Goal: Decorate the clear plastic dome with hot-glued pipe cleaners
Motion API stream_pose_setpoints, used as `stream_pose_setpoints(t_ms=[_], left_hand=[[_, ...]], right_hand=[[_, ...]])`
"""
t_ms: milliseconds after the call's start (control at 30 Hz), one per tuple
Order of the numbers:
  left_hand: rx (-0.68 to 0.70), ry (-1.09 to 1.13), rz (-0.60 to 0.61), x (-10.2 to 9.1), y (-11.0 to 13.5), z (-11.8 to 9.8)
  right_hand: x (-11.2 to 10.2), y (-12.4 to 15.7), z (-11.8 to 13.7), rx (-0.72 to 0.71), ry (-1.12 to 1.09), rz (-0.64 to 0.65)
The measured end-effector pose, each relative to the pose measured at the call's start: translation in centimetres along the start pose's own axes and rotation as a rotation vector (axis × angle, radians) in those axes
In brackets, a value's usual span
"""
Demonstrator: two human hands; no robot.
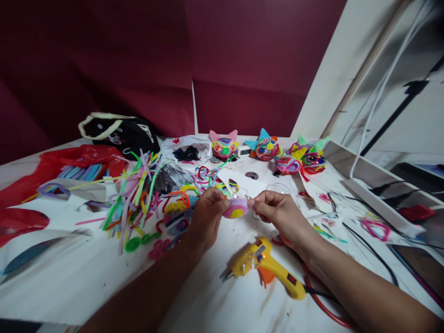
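Between my two hands, above the middle of the table, is a small clear plastic ball (236, 208) whose lower part is covered in pink and purple pipe cleaner with a yellow spot. My left hand (209, 212) pinches its left side with thumb and fingers. On the other side, my right hand (275, 208) grips the edge with thumb and forefinger. Below them a yellow hot glue gun (265, 266) with an orange trigger lies on its side, its nozzle pointing left. Behind my right hand sits a clear plastic shell (278, 188), partly hidden.
Loose pipe cleaners (133, 199) pile up at the left, beside a red plastic bag (45, 166). Decorated balls with ears (225, 144) stand along the back. A black bag (121, 136) leans on the wall. Cables and a phone (419, 266) lie at the right.
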State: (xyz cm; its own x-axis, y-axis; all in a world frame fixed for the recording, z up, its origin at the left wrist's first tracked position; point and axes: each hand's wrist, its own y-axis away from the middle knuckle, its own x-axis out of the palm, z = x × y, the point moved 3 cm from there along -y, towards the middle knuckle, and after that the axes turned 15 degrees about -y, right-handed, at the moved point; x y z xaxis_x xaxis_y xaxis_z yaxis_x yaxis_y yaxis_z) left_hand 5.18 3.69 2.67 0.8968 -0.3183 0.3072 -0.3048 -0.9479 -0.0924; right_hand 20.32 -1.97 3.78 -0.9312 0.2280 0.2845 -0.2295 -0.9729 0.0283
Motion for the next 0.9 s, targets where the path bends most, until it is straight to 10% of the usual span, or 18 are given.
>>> stream_pose_setpoints(t_ms=[900], left_hand=[[-0.08,0.154,0.131,0.5,-0.1,1.6]], right_hand=[[-0.2,-1.0,-0.7,0.105,-0.187,0.092]])
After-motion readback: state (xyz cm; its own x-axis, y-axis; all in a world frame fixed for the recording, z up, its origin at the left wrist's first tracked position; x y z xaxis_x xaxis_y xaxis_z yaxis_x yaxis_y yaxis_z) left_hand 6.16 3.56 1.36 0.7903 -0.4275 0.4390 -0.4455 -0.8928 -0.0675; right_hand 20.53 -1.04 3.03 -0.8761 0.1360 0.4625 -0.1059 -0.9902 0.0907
